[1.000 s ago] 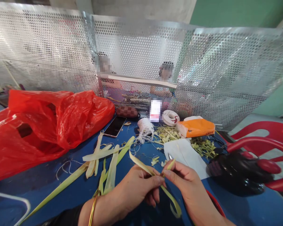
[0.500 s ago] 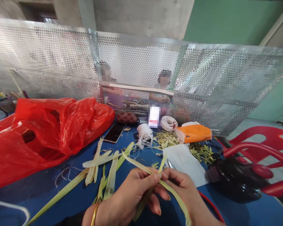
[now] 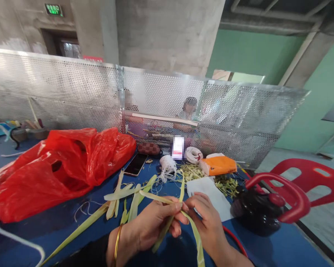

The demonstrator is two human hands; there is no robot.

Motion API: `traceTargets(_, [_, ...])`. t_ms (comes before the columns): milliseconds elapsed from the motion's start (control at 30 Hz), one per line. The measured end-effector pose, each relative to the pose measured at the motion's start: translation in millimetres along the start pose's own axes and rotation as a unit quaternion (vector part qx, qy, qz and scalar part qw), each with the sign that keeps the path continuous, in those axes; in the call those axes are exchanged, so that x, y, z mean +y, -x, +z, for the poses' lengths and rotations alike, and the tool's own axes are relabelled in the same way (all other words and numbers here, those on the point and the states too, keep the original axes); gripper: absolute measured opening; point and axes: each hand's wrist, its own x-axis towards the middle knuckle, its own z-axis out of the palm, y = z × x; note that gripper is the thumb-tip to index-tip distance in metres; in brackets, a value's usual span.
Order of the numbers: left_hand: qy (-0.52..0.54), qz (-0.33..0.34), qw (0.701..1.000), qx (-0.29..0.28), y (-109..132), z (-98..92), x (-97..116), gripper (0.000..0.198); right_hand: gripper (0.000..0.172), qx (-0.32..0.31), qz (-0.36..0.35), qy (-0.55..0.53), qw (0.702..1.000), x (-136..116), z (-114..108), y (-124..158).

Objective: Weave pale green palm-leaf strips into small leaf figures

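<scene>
My left hand (image 3: 153,220), with a gold bangle at the wrist, pinches pale green leaf strips (image 3: 195,237) where they cross. One strip points up, one reaches left, and others hang below the fingers. My right hand (image 3: 207,222) is closed beside the crossing, its fingertips at the strips; its thumb is partly hidden. More flat leaf pieces (image 3: 122,193) lie in a loose pile to the left of my hands. A long leaf (image 3: 79,230) stretches toward the lower left. Just beyond my hands sits a bundle of white string (image 3: 167,167).
A red plastic bag (image 3: 72,174) covers the left of the blue table. Farther back are a dark phone (image 3: 136,164), a tape roll (image 3: 194,155), an orange tissue pack (image 3: 219,164) and leaf scraps. A black kettle (image 3: 260,211) stands right. People sit behind the perforated metal screen (image 3: 167,89).
My view has tilted upward, showing more wall and ceiling. Both hands stay together at the crossed strips. The upward-pointing strip now shows at greater length and stands more upright.
</scene>
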Motion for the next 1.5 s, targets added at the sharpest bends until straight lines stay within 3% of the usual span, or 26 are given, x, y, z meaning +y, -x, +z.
traceTargets(100, [-0.039,-0.005,0.997,0.060,2,2.1,4,0.032,0.015,-0.020,0.046,-0.012,0.999,1,-1,-2])
traceTargets(267, [-0.072,0.015,0.981,0.179,15,13.7,4,0.035,0.023,0.017,0.143,-0.029,0.989,-5,-12,4])
traceTargets(400, [-0.063,0.064,0.971,0.220,31,17.4,-10,0.041,0.031,0.021,0.209,-0.069,0.975,-19,-19,22])
traceTargets(567, [-0.057,0.084,0.970,0.219,44,14.9,-31,0.045,0.034,-0.034,0.243,-0.122,0.962,-42,-8,41])
traceTargets(733, [-0.111,0.101,0.965,0.213,48,16.4,-33,0.044,0.040,-0.082,0.252,-0.155,0.952,-57,1,47])
traceTargets(933, [-0.137,0.094,0.972,0.167,49,16.9,-33,0.035,0.039,-0.062,0.300,-0.238,0.922,-54,3,54])
traceTargets(1033, [-0.125,0.089,0.974,0.167,48,17.2,-37,0.030,0.037,-0.063,0.280,-0.206,0.935,-53,5,59])
traceTargets(1167, [-0.120,0.087,0.970,0.191,43,16.0,-40,0.025,0.029,-0.070,0.172,-0.116,0.976,-56,1,62])
traceTargets(1233, [-0.113,0.077,0.971,0.197,42,14.3,-41,0.026,0.029,-0.068,0.161,-0.101,0.979,-54,-4,61])
traceTargets(1333, [-0.081,0.037,0.976,0.198,41,11.9,-40,0.029,0.032,-0.047,0.265,-0.128,0.955,-47,-10,59])
traceTargets(1500, [-0.061,-0.024,0.987,0.146,43,13.5,-40,0.035,0.043,0.011,0.421,-0.294,0.858,-35,-7,54])
